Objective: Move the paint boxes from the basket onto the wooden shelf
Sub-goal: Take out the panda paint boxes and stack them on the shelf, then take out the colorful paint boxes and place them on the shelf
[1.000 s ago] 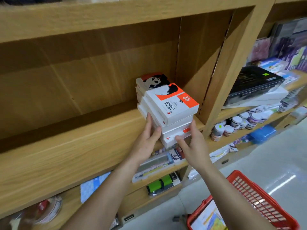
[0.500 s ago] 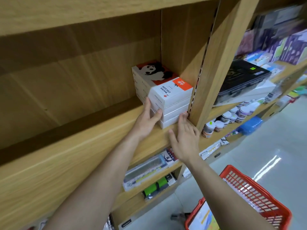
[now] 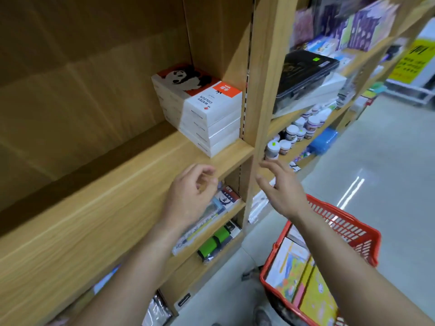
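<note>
Wood, pale grain, across most of head view: wooden shelf (image 3: 141,175) running from lower left up to an upright post (image 3: 266,90) at centre. On right end of that shelf, stack of paint boxes (image 3: 207,114), white, with orange-red patch and panda print on top lid, "WATER COLOUR" readable. Stack squared up, right side just beside the post, front corner close to shelf's front edge. Looks like four boxes high, exact count hard to tell through blur.

Left hand (image 3: 190,196) in front of shelf's front edge, below the stack and apart from it; fingers loosely curled, thumb near fingertips, nothing held. Right hand (image 3: 282,191) further right, in front of the post's lower part; fingers spread and nearly straight, relaxed, nothing held, touching nothing.

Red plastic basket (image 3: 341,222) at lower right, under right forearm (image 3: 341,255), over grey glossy floor (image 3: 388,161). Inside, more flat boxes (image 3: 313,295) with yellow and multicolour lids, leaning or on edge, cannot tell which.

Right of post: black case (image 3: 303,71) lying on white boxes (image 3: 329,88), row of small white-lidded jars (image 3: 296,132) one shelf lower, blue box (image 3: 322,142) beside them. Under the wooden shelf: packaged stationery (image 3: 211,212) and a green roll (image 3: 214,243). Yellow sign (image 3: 416,60) far right, blurred, unreadable
</note>
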Action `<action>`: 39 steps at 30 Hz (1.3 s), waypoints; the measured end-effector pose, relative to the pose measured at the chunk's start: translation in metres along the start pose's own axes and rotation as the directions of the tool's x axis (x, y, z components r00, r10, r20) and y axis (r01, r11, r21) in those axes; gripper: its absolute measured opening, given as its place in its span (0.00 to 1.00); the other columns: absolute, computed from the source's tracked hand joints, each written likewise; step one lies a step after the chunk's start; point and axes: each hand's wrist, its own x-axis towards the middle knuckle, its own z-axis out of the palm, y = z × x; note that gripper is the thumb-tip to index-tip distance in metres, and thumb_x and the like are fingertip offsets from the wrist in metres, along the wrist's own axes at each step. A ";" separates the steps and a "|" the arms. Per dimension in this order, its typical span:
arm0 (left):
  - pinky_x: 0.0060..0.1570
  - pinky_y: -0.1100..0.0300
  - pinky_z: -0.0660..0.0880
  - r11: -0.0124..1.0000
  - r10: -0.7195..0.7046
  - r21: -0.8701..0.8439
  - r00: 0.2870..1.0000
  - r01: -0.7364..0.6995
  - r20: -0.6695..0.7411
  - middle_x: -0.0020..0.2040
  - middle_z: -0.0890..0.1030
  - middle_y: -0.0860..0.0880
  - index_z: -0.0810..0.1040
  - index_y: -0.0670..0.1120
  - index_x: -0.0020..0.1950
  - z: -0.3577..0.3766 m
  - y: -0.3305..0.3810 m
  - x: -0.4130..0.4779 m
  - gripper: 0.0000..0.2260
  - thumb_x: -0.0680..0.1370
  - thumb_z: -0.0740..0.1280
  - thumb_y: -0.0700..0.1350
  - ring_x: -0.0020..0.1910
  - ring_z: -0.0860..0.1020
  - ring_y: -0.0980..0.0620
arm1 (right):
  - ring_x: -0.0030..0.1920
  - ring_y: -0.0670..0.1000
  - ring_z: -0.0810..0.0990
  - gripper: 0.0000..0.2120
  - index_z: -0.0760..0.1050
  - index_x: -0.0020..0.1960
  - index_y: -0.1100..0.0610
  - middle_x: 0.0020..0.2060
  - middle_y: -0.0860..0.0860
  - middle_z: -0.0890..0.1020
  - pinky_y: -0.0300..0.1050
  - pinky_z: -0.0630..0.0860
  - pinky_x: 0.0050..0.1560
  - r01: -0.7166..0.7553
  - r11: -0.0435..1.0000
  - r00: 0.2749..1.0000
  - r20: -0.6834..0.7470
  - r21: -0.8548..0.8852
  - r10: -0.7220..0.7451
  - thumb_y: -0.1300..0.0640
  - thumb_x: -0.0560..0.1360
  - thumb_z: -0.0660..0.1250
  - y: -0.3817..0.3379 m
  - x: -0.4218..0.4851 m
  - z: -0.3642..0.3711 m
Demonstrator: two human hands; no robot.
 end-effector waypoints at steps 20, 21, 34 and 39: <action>0.64 0.48 0.72 0.942 -0.284 0.325 0.704 0.081 0.650 0.68 0.77 0.44 0.70 0.46 0.73 0.363 -0.087 -0.023 0.26 0.78 0.67 0.53 0.66 0.75 0.42 | 0.66 0.60 0.80 0.26 0.75 0.71 0.62 0.69 0.60 0.79 0.51 0.76 0.65 -0.786 0.615 0.574 0.293 -0.064 0.764 0.49 0.79 0.70 0.336 -0.170 0.089; 0.65 0.49 0.71 0.938 -0.304 0.332 0.706 0.102 0.640 0.70 0.75 0.43 0.68 0.45 0.75 0.376 -0.095 -0.022 0.27 0.78 0.68 0.52 0.68 0.74 0.42 | 0.67 0.60 0.79 0.26 0.74 0.72 0.62 0.70 0.60 0.79 0.51 0.75 0.66 -0.773 0.630 0.585 0.303 -0.073 0.753 0.49 0.79 0.69 0.346 -0.164 0.100; 0.59 0.45 0.79 0.940 -0.320 0.098 0.748 0.326 0.581 0.63 0.79 0.55 0.66 0.61 0.71 0.443 -0.165 -0.046 0.21 0.80 0.66 0.50 0.61 0.80 0.53 | 0.71 0.55 0.74 0.29 0.71 0.73 0.48 0.69 0.50 0.78 0.55 0.63 0.69 -0.581 0.756 0.672 0.348 -0.301 0.654 0.36 0.76 0.65 0.431 -0.111 0.222; 0.59 0.45 0.78 0.940 -0.325 0.105 0.754 0.325 0.572 0.63 0.80 0.55 0.65 0.61 0.71 0.446 -0.166 -0.045 0.23 0.77 0.66 0.53 0.60 0.81 0.52 | 0.74 0.51 0.70 0.35 0.70 0.75 0.48 0.72 0.46 0.76 0.54 0.61 0.65 -0.494 0.794 0.711 0.360 -0.354 0.603 0.30 0.74 0.62 0.435 -0.112 0.229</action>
